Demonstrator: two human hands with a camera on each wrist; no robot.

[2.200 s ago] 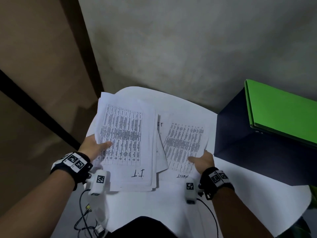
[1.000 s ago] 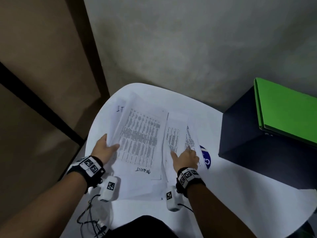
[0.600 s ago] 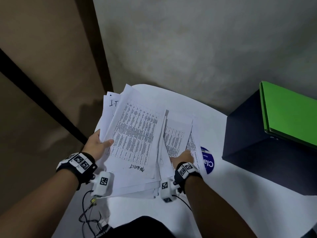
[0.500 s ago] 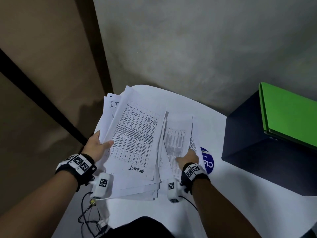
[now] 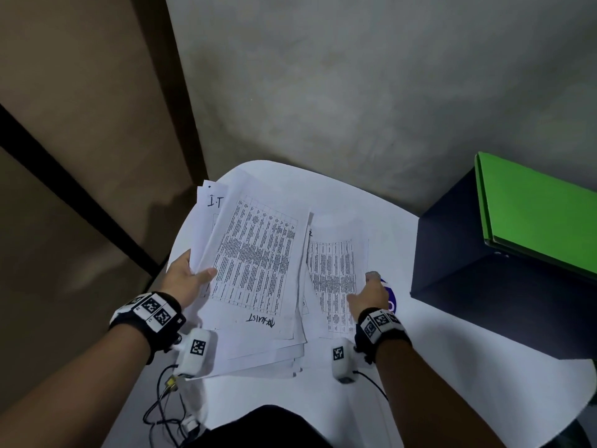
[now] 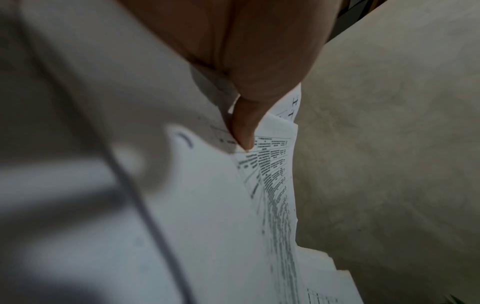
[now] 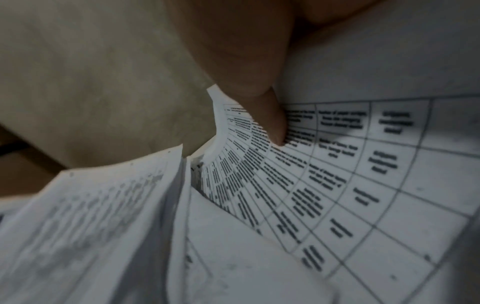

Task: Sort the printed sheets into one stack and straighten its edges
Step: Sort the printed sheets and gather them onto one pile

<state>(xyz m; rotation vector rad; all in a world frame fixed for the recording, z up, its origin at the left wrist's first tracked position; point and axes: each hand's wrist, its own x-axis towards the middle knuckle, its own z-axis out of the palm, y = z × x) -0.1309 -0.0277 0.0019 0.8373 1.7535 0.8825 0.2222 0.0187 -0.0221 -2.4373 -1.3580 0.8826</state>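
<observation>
Left hand (image 5: 185, 279) keeps pinching the uneven stack (image 5: 255, 273) at centre-left; right hand (image 5: 368, 294) has pinched another sheet (image 5: 336, 273) to add.

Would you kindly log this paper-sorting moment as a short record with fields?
left hand: grips the left edge of the fanned stack of white printed sheets, thumb on top
right hand: thumb presses the single printed sheet lying right of the stack; grip unclear
stack edges: uneven, corners splayed
surface: white round table
nearby: green folder on dark box
</observation>
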